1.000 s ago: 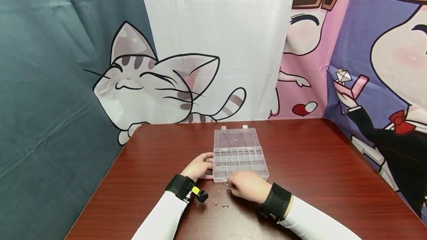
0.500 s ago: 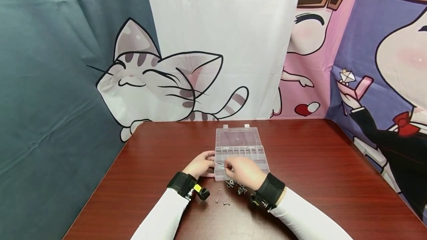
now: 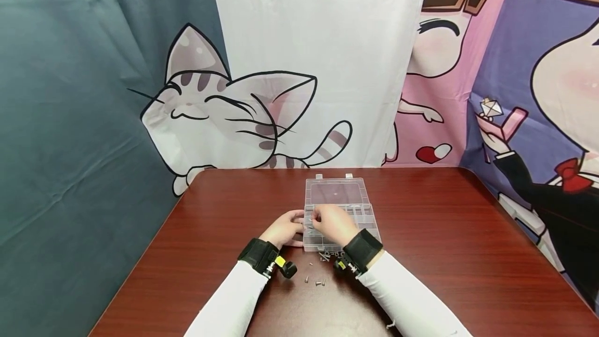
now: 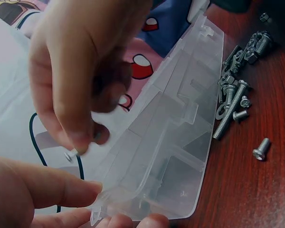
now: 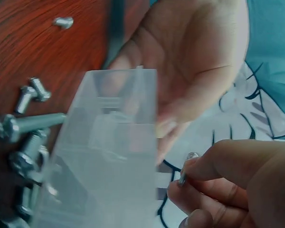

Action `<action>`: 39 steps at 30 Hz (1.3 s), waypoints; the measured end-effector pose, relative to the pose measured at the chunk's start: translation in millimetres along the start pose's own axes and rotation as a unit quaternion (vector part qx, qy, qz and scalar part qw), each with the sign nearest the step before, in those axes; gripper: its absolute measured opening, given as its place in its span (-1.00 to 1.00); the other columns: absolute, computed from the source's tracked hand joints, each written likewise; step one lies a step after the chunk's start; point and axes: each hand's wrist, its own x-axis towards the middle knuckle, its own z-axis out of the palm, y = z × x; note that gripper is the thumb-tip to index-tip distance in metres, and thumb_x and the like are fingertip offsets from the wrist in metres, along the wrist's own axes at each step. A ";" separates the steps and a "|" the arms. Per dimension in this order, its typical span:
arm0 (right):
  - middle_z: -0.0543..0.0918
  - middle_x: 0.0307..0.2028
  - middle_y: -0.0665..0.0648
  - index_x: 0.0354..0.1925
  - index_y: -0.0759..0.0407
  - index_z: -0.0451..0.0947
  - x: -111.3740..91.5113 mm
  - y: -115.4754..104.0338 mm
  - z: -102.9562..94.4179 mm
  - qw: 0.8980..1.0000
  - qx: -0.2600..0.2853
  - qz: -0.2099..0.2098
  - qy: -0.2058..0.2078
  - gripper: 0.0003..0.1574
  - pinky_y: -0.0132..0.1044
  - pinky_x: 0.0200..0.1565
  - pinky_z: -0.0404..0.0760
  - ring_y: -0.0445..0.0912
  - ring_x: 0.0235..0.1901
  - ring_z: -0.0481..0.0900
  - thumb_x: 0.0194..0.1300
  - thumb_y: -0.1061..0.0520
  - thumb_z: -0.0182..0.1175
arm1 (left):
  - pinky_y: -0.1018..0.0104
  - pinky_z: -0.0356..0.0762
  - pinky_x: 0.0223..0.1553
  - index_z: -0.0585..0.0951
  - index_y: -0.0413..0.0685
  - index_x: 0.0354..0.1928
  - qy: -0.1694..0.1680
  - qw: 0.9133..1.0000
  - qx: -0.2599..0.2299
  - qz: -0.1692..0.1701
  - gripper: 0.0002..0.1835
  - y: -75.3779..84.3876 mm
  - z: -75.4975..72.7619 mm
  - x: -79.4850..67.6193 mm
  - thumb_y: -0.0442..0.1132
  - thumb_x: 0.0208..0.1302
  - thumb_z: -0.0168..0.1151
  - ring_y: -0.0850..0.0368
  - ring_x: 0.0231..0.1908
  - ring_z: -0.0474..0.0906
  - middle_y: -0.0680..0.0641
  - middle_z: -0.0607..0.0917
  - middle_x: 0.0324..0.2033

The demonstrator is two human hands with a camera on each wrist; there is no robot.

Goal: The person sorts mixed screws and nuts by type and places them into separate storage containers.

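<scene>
A clear plastic compartment box (image 3: 339,191) lies on the table with its lid laid back. My left hand (image 3: 282,229) holds the box at its left side; in the left wrist view its thumb and fingertips (image 4: 154,221) meet the box's corner. Above the left compartments, my right hand (image 3: 336,222) pinches a small screw (image 4: 72,155) between thumb and fingers. That screw also shows in the right wrist view, apart from the box wall. Small metal pieces inside the box are mostly hidden by my right hand in the head view.
Bolts, nuts and washers lie in a pile (image 4: 235,92) against the box's front edge, partly behind my right wrist. Several loose screws (image 3: 320,283) are scattered nearer to me on the brown table (image 3: 224,196). A printed cloth (image 3: 323,40) hangs behind the table.
My right hand has moved from the pile in front of the box up and over its left compartments, now with a screw pinched. The left hand stays at the box's side.
</scene>
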 end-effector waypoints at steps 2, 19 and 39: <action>0.48 -0.59 -0.11 -0.52 0.00 0.52 0.3 1.6 3.6 1.000 -0.002 0.005 -0.012 -0.80 -0.32 -0.49 0.41 -0.21 -0.58 0.39 0.21 0.19 0.27 | 0.06 0.72 -0.31 0.23 -0.25 0.46 0.002 1.000 0.000 -0.004 -0.29 -0.6 0.4 0.1 -0.48 0.23 0.10 -0.05 -0.13 0.64 -0.29 0.53 0.16; 0.59 -0.53 -0.07 -0.48 0.05 0.62 1.8 2.8 5.4 0.999 0.001 0.005 -0.032 -0.82 -0.27 -0.37 0.51 -0.18 -0.51 0.47 0.28 0.17 0.29 | 0.07 0.71 -0.32 0.23 -0.25 0.45 0.000 1.000 -0.012 0.002 -0.35 1.6 0.4 -0.5 -0.50 0.31 0.08 -0.04 -0.10 0.63 -0.30 0.51 0.19; 0.64 -0.46 -0.08 -0.39 0.04 0.68 -13.0 -3.0 -6.8 0.999 0.023 -0.008 -0.027 -0.89 -0.26 -0.35 0.53 -0.20 -0.46 0.53 0.30 0.14 0.28 | 0.06 0.71 -0.29 0.24 -0.26 0.45 0.001 1.000 -0.005 0.000 -0.34 -0.8 -0.7 -0.5 -0.48 0.28 0.09 -0.08 -0.19 0.68 -0.30 0.53 0.17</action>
